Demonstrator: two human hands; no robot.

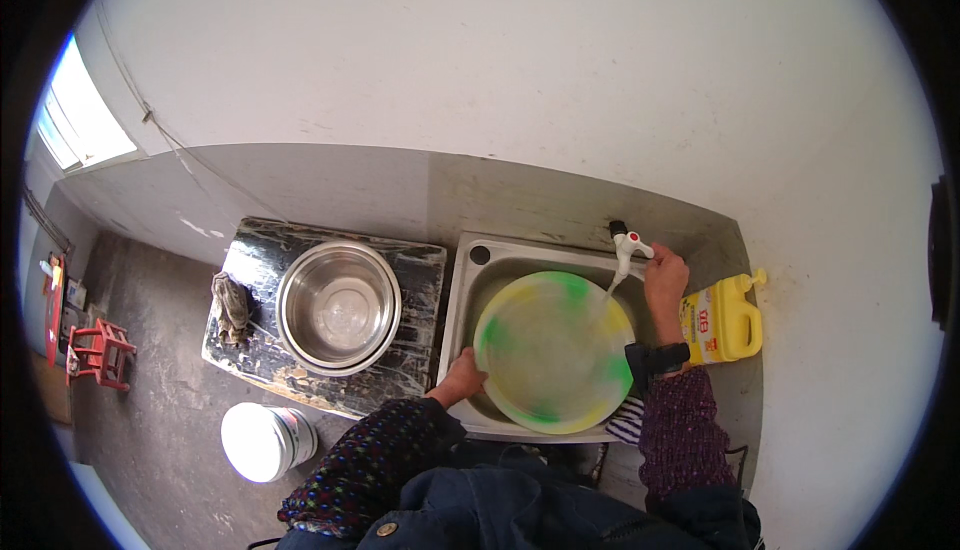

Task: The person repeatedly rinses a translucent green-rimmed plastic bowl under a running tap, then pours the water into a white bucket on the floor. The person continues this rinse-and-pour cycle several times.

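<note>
A large round basin [553, 422], yellowish with green patches, rests in a stainless steel sink [460, 302]. My left hand [463, 379] grips the basin's left rim. Water runs from a white plastic tap [624, 251] into the basin near its upper right edge. On the tap's handle, which has a red dot, my right hand [666, 277] is closed. A dark band [657, 359] circles my right wrist. Beneath that wrist, a striped cloth [627, 422] hangs at the sink's front edge. How deep the water stands is hard to tell.
Right of the sink stands a yellow pump jug [721, 322] bearing writing. Nested steel bowls [339, 310] and a crumpled rag [231, 308] lie on a worn black tabletop [416, 302] to the left. A white bucket [259, 441] and a red stool [101, 353] are on the floor.
</note>
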